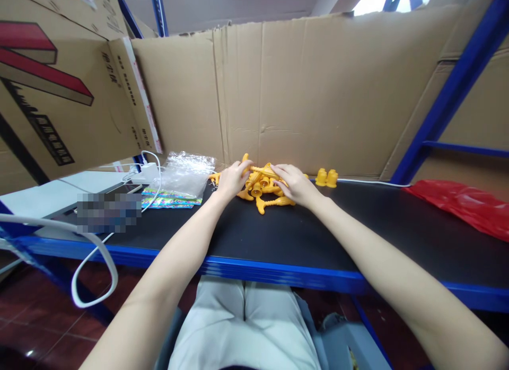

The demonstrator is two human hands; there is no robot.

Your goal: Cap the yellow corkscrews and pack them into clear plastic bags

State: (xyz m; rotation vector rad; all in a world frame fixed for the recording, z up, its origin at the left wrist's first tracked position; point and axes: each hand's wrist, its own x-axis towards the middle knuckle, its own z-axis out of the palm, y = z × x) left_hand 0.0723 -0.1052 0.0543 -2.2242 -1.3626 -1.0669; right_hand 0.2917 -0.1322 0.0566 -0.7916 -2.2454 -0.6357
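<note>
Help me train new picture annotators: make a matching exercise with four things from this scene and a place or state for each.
Things
1. Left hand
2. Clear plastic bag
3. Red plastic
4. Two yellow bell-shaped pieces

Places and states
A. Crumpled at the right end of the black tabletop
B. With fingers at the yellow pile
C. Standing apart from the pile, just right of the right hand
D. Lying wrinkled, left of both hands

Pairs: 1-B; 2-D; 3-A; 4-C
</note>
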